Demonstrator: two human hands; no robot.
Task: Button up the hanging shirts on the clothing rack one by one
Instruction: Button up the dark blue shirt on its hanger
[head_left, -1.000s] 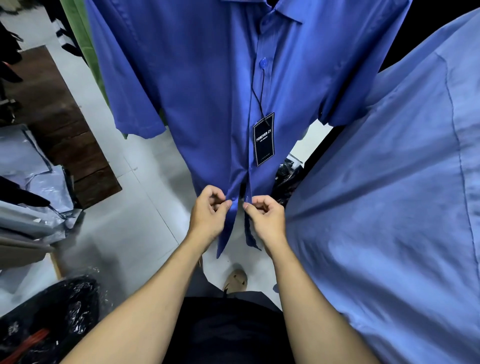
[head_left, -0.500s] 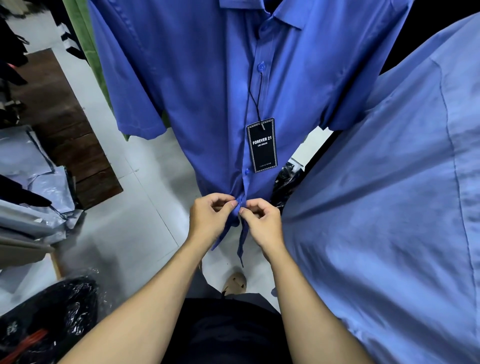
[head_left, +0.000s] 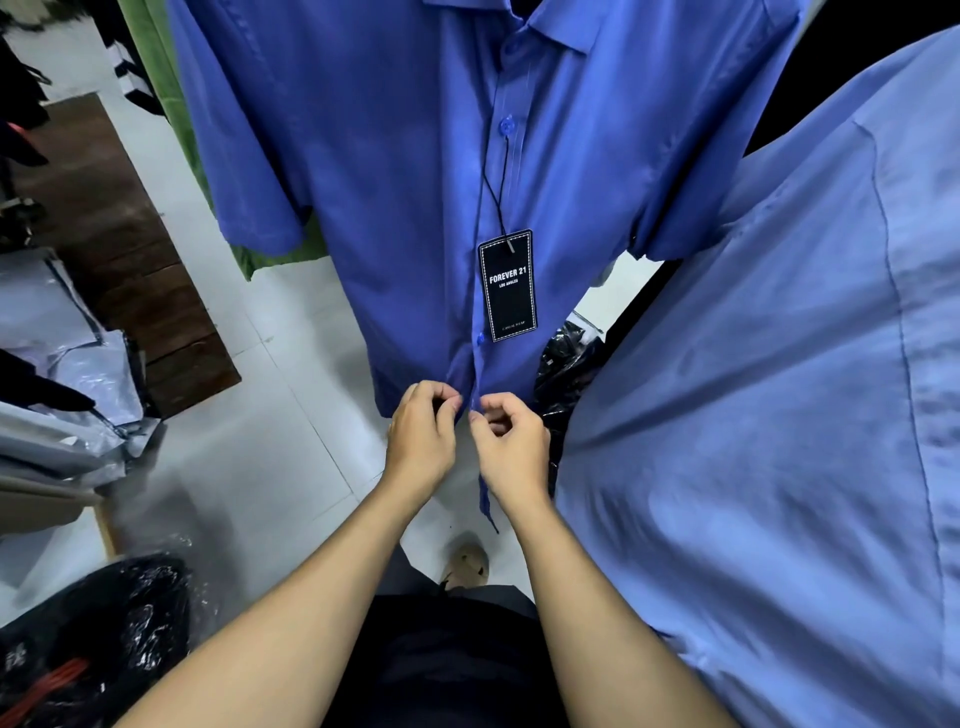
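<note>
A royal-blue short-sleeved shirt (head_left: 395, 171) hangs straight ahead, its front closed down to a blue button (head_left: 480, 339) beside a black price tag (head_left: 508, 287). At the bottom of the placket, my left hand (head_left: 422, 435) pinches the left front edge. My right hand (head_left: 511, 446) pinches the right edge close beside it. The two edges meet between my fingertips, which hide any button there. A loose tail of the shirt hangs below my right hand.
A lighter blue shirt (head_left: 769, 415) hangs close on the right and fills that side. A green garment (head_left: 171, 93) hangs behind on the left. Grey plastic packages (head_left: 57, 364) and a black plastic bag (head_left: 98, 623) lie at the left over a white tiled floor.
The gap at the bottom of the shirt front has closed as my hands drew the two edges together. Both hands stayed at the hem.
</note>
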